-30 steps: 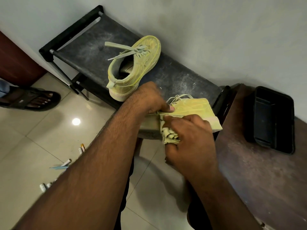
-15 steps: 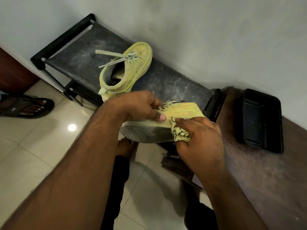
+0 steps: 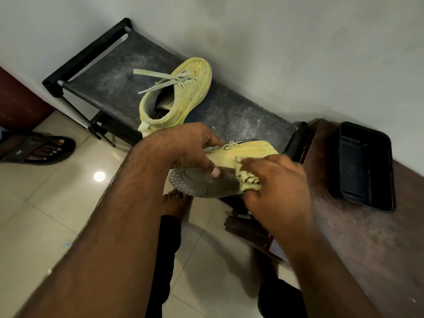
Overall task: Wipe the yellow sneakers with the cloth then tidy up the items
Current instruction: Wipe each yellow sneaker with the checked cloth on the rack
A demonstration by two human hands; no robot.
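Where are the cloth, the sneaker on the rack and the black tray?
cloth (image 3: 249,180), head view, bunched folds under the fingers.
sneaker on the rack (image 3: 195,72), head view, toe cap.
black tray (image 3: 390,180), head view, right rim.

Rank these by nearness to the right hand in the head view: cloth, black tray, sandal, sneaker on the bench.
1. cloth, gripped in the right hand
2. black tray, to its right
3. sneaker on the bench, up and left
4. sandal, far left on the floor

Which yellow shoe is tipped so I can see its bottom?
The sneaker in the hands, gripped by the left hand, shows its grey sole. The other sneaker sits upright on the black rack.
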